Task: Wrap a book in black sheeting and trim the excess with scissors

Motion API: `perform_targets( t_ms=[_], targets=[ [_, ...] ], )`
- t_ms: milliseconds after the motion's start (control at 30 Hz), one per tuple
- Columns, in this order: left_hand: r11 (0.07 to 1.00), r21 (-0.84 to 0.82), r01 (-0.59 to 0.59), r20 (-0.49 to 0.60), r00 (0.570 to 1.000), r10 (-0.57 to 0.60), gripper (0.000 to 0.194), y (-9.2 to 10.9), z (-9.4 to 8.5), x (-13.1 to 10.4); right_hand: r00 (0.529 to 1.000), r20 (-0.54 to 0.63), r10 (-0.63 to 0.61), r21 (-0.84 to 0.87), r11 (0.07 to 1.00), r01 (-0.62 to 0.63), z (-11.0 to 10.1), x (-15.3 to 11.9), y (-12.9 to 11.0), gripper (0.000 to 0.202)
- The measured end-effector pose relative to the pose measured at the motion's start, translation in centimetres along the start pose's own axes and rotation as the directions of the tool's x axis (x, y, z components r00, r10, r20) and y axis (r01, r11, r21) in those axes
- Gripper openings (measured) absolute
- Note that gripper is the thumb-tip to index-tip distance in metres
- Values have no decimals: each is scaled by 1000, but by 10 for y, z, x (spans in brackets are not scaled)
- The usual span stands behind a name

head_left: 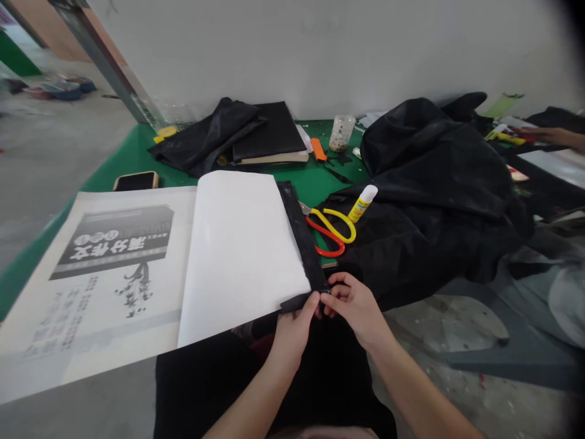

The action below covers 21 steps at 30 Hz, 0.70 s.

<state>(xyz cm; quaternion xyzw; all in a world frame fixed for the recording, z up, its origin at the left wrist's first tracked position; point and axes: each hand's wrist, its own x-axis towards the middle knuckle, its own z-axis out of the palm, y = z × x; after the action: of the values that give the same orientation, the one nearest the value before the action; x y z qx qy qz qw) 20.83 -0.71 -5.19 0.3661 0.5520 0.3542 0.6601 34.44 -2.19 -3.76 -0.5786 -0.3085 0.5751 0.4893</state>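
Note:
An open book [125,262] lies at the table's front edge, its printed page on the left and a blank white cover page [242,250] on the right. Black cover material [301,235] is folded along the right edge of that page. At the lower right corner, my left hand [299,320] pinches the folded black material between thumb and fingers. My right hand [351,302] is closed on the same corner, its thumb meeting the left thumb. Just beyond lie scissors [333,231] with one yellow and one red handle, and a glue stick [362,204] with a white cap.
A phone [136,181] lies behind the book. Farther back are a black-covered book [269,131], an orange cutter [319,150] and a plastic cup [342,133]. Black fabric [429,183] is heaped on the right, where another person's hand [555,135] shows. A grey stool [516,341] stands below.

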Motion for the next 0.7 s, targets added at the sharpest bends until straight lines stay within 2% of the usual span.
perform_targets(
  t_ms=[100,200,267,433,600,700],
  targets=[
    [1000,18,-4,-38,999,4,40,2,1,0,994,99,47,18,999,-49,-4,-2,-1,58],
    [1000,-15,0,-27,1000,-1,42,1,3,1,985,166,45,-77,997,-33,-7,-2,0,49],
    [997,-78,15,-9,1000,-16,40,-1,5,1,981,190,26,-142,990,2,-4,0,2,50],
    [962,-270,49,18,999,-46,32,-4,9,1,978,196,-67,-220,969,111,8,3,4,52],
    [964,-260,55,99,995,-30,42,-6,10,1,978,182,-101,-222,965,141,11,3,5,54],
    [970,-235,69,86,995,-50,46,-7,10,2,978,186,-96,-208,969,135,9,4,8,55]
  ],
)
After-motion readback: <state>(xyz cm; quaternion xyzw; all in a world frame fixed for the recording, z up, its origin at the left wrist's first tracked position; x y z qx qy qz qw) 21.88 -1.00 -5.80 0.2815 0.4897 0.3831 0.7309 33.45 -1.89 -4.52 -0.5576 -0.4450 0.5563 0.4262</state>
